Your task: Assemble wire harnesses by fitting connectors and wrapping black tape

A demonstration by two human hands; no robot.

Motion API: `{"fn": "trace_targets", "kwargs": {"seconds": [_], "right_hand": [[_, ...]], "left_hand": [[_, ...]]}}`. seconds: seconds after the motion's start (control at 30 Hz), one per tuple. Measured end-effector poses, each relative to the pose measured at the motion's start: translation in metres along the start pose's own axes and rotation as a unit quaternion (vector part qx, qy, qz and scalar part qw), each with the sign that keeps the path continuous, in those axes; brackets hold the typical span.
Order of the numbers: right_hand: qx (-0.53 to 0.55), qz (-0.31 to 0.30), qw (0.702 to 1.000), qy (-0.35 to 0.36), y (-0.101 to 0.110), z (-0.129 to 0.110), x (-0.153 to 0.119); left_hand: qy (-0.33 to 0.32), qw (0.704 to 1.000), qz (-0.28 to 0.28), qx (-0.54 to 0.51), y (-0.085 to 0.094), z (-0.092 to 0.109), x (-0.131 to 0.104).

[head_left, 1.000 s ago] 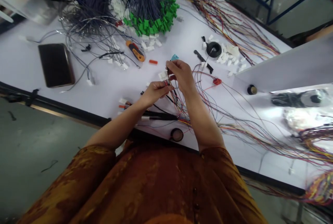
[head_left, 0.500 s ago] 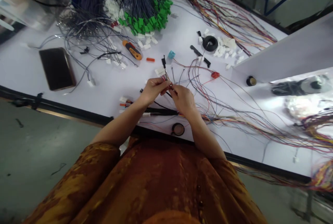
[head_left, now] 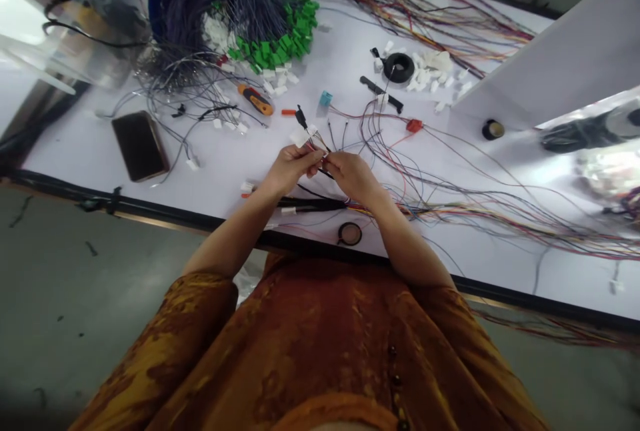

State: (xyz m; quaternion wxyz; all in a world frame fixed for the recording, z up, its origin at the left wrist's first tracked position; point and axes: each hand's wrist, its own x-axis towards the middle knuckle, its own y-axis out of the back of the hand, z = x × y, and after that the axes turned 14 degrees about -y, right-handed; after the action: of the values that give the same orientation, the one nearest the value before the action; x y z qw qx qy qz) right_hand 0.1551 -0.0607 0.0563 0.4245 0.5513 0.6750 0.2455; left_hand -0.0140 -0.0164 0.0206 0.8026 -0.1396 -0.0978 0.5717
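My left hand (head_left: 294, 167) and my right hand (head_left: 351, 174) meet over the white table, fingertips almost touching. Both are closed in a pinch on thin wires (head_left: 317, 144) of a bundle. A white connector (head_left: 301, 137) and a small black connector (head_left: 301, 117) stick out beyond the left fingers. What lies exactly between the fingertips is too small to make out. Below the hands runs a black-sleeved wire harness (head_left: 320, 204), with coloured wires leaving it to the right. A blue connector (head_left: 326, 98) and a red connector (head_left: 414, 125) lie farther out on thin wires.
A roll of black tape (head_left: 349, 233) lies near the front edge. Behind are an orange-black cutter (head_left: 255, 99), a phone (head_left: 141, 146), grey cables with green connectors (head_left: 280, 44), another tape roll (head_left: 399, 68) and white connectors (head_left: 433, 71). A white panel (head_left: 550, 57) stands at right.
The view has shifted a little. My hands still pinch the wires; the black and white connectors beside the left fingers have tilted to the left.
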Motion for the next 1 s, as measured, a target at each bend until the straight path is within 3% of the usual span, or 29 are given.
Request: {"fn": "trace_targets", "kwargs": {"seconds": [0.1,0.17,0.27,0.37,0.53,0.67,0.77,0.83,0.87,0.93,1.0], "right_hand": [[0.032,-0.018,0.999,0.011,0.005,0.004,0.002],[0.121,-0.006,0.992,0.034,0.011,0.003,0.011],[0.278,0.008,0.96,0.043,0.019,-0.011,0.034],[0.369,-0.044,0.928,0.024,0.018,-0.03,0.056],[0.444,-0.057,0.894,0.025,0.008,-0.048,0.066],[0.436,-0.051,0.899,-0.011,0.009,-0.052,0.062],[0.391,0.043,0.919,0.016,0.019,-0.043,0.039],[0.335,0.087,0.937,0.052,0.024,-0.027,0.005],[0.293,0.061,0.952,0.058,0.025,-0.017,-0.016],[0.174,-0.061,0.982,0.047,0.019,0.004,-0.061],[0.031,-0.114,0.993,-0.014,0.005,0.023,-0.099]], "left_hand": [[-0.024,0.999,0.018,0.033,0.0,-0.004,-0.004],[-0.033,0.998,0.023,0.055,-0.001,-0.003,-0.007],[-0.041,0.996,0.011,0.079,-0.005,-0.001,-0.009],[-0.048,0.995,0.002,0.088,-0.008,0.001,-0.009],[-0.062,0.995,-0.004,0.083,-0.009,0.0,-0.008],[-0.059,0.995,-0.009,0.074,-0.005,-0.003,-0.007],[-0.073,0.995,0.001,0.071,0.001,-0.004,-0.007],[-0.076,0.994,0.017,0.072,0.006,-0.003,-0.007],[-0.073,0.994,0.027,0.074,0.008,-0.003,-0.007],[-0.058,0.994,0.045,0.077,0.012,-0.003,-0.007],[-0.045,0.994,0.064,0.082,0.013,-0.003,-0.008]]}}
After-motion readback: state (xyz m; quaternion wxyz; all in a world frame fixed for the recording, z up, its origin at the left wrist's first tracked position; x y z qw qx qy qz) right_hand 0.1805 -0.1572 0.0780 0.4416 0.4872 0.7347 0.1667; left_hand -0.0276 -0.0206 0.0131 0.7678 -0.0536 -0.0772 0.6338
